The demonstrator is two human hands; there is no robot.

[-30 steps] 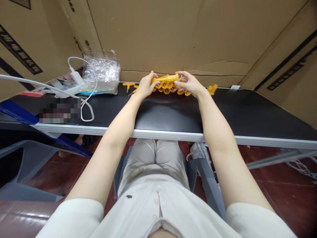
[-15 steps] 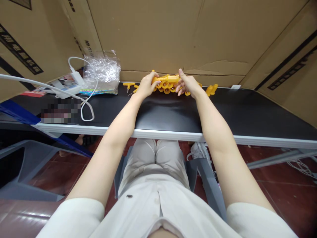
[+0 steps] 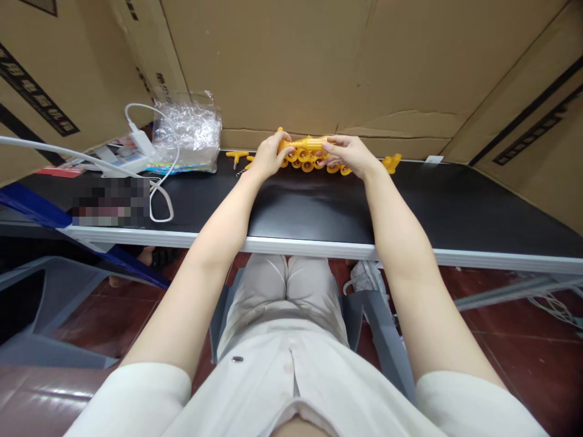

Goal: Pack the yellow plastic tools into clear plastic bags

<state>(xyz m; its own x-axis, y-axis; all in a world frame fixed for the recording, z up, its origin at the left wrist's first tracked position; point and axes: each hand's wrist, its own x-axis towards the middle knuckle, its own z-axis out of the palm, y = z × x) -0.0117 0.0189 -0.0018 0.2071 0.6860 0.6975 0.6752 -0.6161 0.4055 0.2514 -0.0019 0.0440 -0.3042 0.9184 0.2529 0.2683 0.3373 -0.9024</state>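
Note:
My left hand (image 3: 271, 155) is closed on the T-shaped handle end of a yellow plastic corkscrew (image 3: 311, 144), held level above the table. At its other end, the thumb and fingers of my right hand (image 3: 353, 155) pinch the ribbed yellow sleeve. No metal screw shows on this piece. Just beneath and behind it lie several yellow sleeves (image 3: 307, 165), their round open ends facing me. Left of my left hand rests a yellow T-handle with a bare metal spiral (image 3: 236, 157), and another spiral is partly hidden by my wrist.
More yellow pieces (image 3: 392, 162) lie beyond my right wrist. To the left are a clear plastic bag (image 3: 186, 133), a white cable (image 3: 170, 203) and a blurred-out item. Tall cardboard (image 3: 291, 73) walls the back of the black table (image 3: 310, 212), which has a pale front edge.
My right hand has gone from loosely spread beside the sleeve to gripping its right end. My left hand stays almost still with the handle end.

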